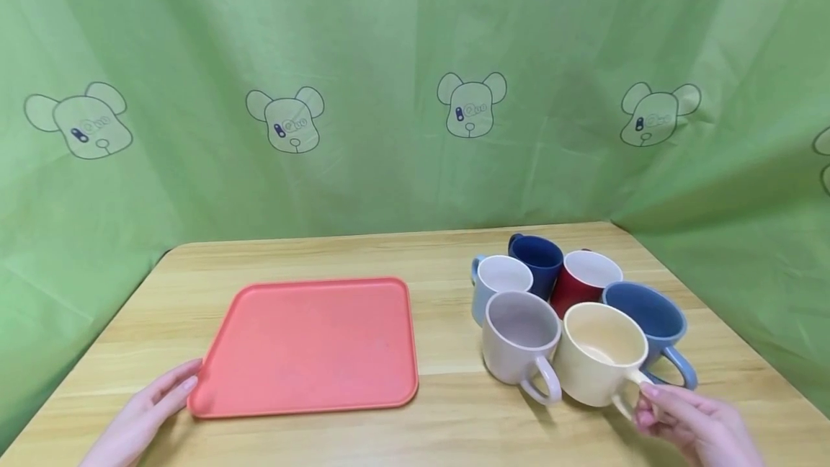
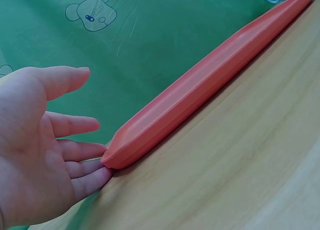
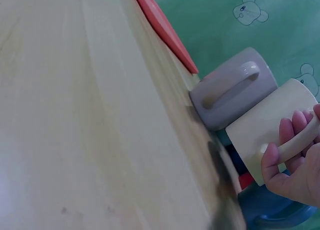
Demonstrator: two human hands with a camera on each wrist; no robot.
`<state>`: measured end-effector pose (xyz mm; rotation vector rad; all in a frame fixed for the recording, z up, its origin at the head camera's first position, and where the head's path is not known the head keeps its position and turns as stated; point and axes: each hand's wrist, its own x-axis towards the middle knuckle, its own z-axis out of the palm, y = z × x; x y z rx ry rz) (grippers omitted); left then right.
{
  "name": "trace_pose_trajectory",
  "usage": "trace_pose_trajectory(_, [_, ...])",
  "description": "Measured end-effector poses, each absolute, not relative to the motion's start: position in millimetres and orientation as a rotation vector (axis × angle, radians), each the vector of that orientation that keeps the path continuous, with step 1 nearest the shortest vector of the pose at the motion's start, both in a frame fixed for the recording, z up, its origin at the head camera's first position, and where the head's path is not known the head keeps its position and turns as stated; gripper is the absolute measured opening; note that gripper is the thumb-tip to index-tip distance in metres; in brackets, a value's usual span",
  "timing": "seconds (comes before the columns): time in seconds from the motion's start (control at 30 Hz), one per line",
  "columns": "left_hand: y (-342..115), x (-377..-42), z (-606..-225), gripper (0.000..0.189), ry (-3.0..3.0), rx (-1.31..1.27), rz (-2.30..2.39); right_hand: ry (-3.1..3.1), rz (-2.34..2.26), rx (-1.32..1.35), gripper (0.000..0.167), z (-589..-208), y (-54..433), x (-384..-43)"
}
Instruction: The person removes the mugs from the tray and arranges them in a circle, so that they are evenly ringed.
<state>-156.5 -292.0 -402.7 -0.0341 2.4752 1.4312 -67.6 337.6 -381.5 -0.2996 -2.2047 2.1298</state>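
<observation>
A cream mug point(image 1: 593, 362) stands at the front of a cluster of mugs on the right. My right hand point(image 1: 697, 420) pinches its handle between thumb and fingers, and the right wrist view shows the fingers curled round that handle point(image 3: 300, 142). Whether the mug's base touches the table is unclear. Right beside it on the left is a pale lavender mug point(image 1: 512, 359), its handle facing front. On the left lies a red-pink rectangular tray point(image 1: 305, 348). My left hand point(image 1: 145, 409) touches the tray's front left corner with nearly straight fingers; its thumb stands apart in the left wrist view.
Behind the cream mug are a red mug point(image 1: 570, 295), a dark blue mug point(image 1: 545, 276) and a light blue mug point(image 1: 483, 294). A medium blue mug point(image 1: 655, 341) stands close on its right. Green cloth point(image 1: 389, 179) hangs behind the wooden table point(image 1: 447, 416).
</observation>
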Motion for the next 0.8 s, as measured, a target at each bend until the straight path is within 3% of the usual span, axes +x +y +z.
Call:
trace_pose_trajectory(0.13, [-292, -156, -403, 0.067, 2.493, -0.033, 1.417, -2.255, 2.120, -0.323, 0.034, -386, 339, -71])
trace_pose_trajectory(0.8, [-293, -156, -406, 0.065, 2.543, -0.011, 1.364, -2.133, 2.790, 0.156, 0.046, -396, 357, -82])
